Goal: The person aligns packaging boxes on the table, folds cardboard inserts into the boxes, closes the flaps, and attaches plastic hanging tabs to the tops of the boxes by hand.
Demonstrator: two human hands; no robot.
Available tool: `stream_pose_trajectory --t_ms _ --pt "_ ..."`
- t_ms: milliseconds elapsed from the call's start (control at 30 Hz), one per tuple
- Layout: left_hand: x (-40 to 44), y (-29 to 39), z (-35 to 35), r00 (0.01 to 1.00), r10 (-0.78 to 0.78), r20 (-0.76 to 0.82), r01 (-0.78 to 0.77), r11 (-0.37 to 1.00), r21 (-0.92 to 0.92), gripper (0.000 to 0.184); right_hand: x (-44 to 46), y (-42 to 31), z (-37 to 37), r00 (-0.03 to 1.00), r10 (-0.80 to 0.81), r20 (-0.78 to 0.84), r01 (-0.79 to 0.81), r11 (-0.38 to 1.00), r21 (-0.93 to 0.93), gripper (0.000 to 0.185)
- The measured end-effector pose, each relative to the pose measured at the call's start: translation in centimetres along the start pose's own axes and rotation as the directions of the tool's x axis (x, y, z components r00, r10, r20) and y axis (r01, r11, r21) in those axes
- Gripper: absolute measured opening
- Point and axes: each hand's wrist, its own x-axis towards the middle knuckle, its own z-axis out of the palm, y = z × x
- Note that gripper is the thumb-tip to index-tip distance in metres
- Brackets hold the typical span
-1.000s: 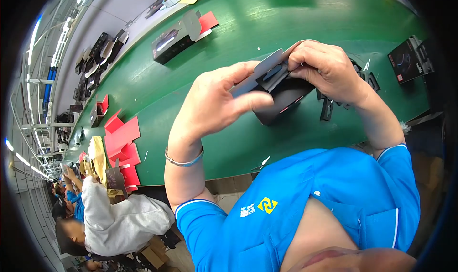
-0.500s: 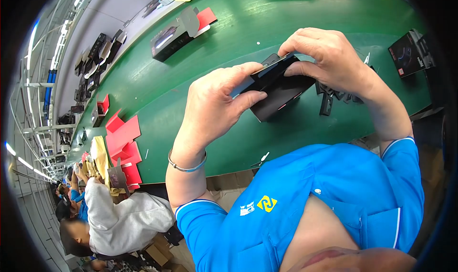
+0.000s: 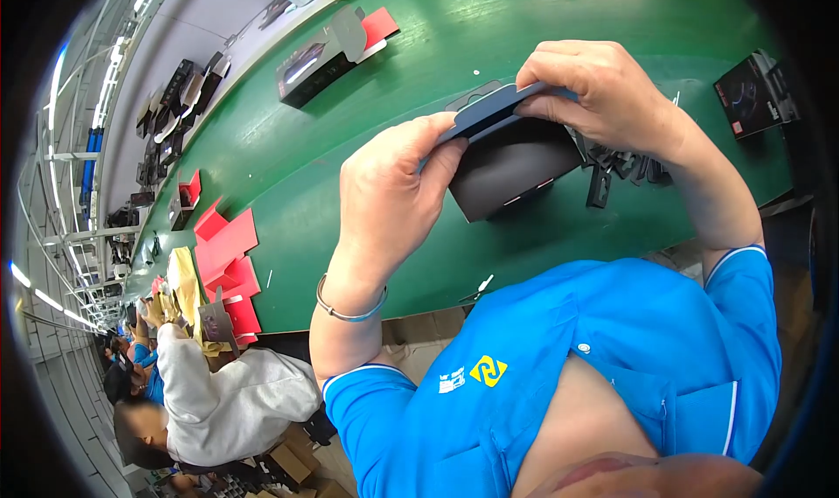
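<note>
A black box (image 3: 516,170) stands on the green table in front of me, and I see its dark face below my hands. Along its far upper side rises a flap (image 3: 487,112) with a bluish sheen. My left hand (image 3: 389,188) pinches the flap's left end between thumb and fingers. At the right end, my right hand (image 3: 599,100) grips the same flap, thumb beneath and fingers over it. Behind the flap a grey tab-like piece (image 3: 472,94) partly shows. Several small black pieces (image 3: 599,183) lie just right of the box.
Another black box with an open end (image 3: 319,65) lies at the back left. A printed box (image 3: 743,96) stands far right. Red card inserts (image 3: 229,252) lie on the left beside a person in a grey sweatshirt (image 3: 236,393). A small tool (image 3: 482,286) rests near the front edge.
Both hands have shifted slightly, the right one upward. The flap has tilted so that more of its bluish face shows, and more of the box's dark face is visible.
</note>
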Motion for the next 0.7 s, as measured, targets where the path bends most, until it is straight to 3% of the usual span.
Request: stream_pose_trajectory --t_ms 67,200,233,367,400,533,700 --pt "-0.2 0.1 -0.1 0.999 0.028 -0.034 -0.028 1.000 -0.008 0.021 -0.2 -0.1 -0.2 1.000 0.016 0.016 -0.016 1.000 0.004 0.014" --pt "-0.3 1.7 -3.8 0.971 -0.155 0.184 0.091 0.945 0.315 0.015 0.1 -0.3 -0.5 1.000 -0.007 0.015 0.006 0.998 0.069 0.010" --pt "-0.4 2.0 -4.0 0.969 -0.164 0.182 0.099 0.941 0.322 0.015 0.3 -0.4 -0.5 1.000 -0.012 0.015 0.011 0.997 0.080 0.010" --pt "-0.3 2.9 -3.5 0.811 -0.505 0.297 0.535 0.844 -0.027 0.018 0.7 -0.7 -1.0 0.992 0.020 0.123 -0.022 1.000 0.011 0.009" --pt "-0.4 2.9 -3.2 0.811 -0.505 0.297 0.536 0.844 -0.028 0.018 0.7 -0.7 -1.1 0.992 0.021 0.124 -0.022 1.000 0.011 0.009" --pt "-1.4 2.1 -2.1 0.828 -0.469 0.306 0.557 0.749 -0.358 0.027 0.6 -1.0 -1.0 0.986 0.071 0.150 -0.071 0.997 -0.004 0.007" --pt "-2.1 2.2 -1.6 0.823 -0.475 0.311 0.568 0.682 -0.461 0.030 0.0 -1.2 -0.7 0.988 0.116 0.099 -0.126 0.987 0.102 0.004"
